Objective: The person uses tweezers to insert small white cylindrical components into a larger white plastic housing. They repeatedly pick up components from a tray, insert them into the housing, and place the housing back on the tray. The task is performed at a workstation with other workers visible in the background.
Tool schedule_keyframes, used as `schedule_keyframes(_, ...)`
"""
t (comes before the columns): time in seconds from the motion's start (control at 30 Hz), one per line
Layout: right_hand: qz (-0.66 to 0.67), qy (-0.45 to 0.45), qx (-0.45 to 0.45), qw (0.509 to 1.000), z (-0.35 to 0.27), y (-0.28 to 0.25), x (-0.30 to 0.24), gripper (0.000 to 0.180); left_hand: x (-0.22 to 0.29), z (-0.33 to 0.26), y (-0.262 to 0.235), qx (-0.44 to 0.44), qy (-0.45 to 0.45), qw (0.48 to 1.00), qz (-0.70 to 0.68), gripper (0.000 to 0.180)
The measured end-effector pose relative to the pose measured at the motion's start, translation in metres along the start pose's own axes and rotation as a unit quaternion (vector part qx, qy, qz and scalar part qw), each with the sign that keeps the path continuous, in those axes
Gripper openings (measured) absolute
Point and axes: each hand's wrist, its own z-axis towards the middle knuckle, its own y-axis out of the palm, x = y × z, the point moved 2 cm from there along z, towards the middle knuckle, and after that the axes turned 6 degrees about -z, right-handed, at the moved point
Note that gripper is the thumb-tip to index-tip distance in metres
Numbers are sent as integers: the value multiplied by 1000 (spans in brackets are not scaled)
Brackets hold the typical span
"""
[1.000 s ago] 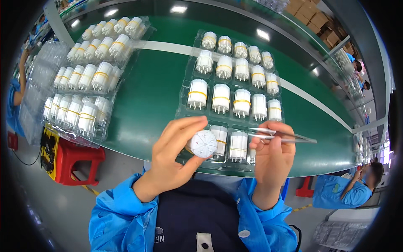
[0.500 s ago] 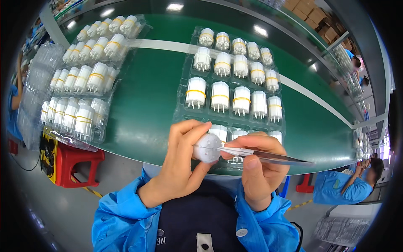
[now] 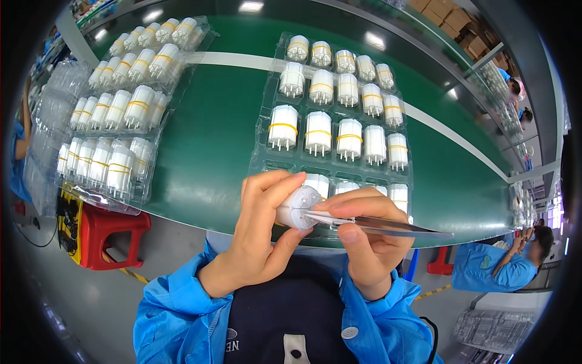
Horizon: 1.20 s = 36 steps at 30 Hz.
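My left hand (image 3: 257, 233) is closed round a white cylindrical plug housing (image 3: 293, 209), tilted so that its round end faces to the right. Fingers sit above it and the thumb below. My right hand (image 3: 379, 239) pinches tweezers (image 3: 388, 226) with pale, narrow tips and a flat metal body that reaches out to the right. The tips lie at the housing's end face; whether they grip anything there is too small to tell. Behind my hands stands a clear plastic tray (image 3: 260, 151) with rows of white pronged plug housings (image 3: 318, 134), most of them banded in yellow.
More clear trays (image 3: 159, 136) of white plug housings stand at the left, beside stacked clear trays (image 3: 57, 121). The green table's (image 3: 206, 176) front edge runs below my hands. A red stool (image 3: 112, 233) is at the left; a person in blue (image 3: 497, 267) sits at the right.
The housing in my left hand has turned slightly, and its end face shows at a different angle. My right hand has moved a little left with the tweezers.
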Motion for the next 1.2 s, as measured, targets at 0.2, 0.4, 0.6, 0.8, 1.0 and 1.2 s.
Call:
schedule_keyframes(0.2, -8, 2, -4, 1000, 0, 1, 1, 17, 1, 1, -1, 1, 1, 1000, 16, 64)
schedule_keyframes(0.4, -2, 1, -6, 1000, 1, 3, 1, 17, 1, 1, -2, 3, 13, 1000, 26, 64)
schedule_keyframes(0.6, 11, -5, -3, 1000, 0, 3, 4, 15, 1, 2, -3, 2, 23, 999, 30, 64)
schedule_keyframes(0.8, -16, -18, -14, 1000, 1, 2, 4, 14, 1, 3, -3, -3, 32, 999, 40, 64)
schedule_keyframes(1.0, -132, -51, -91, 986, 12, -1, -7, 15, 2, 8, -6, -20, 51, 995, 85, 62)
schedule_keyframes(1.2, 185, 57, -15, 981, 8, -6, -1, 18, 5, 8, -11, -32, 32, 999, 13, 59)
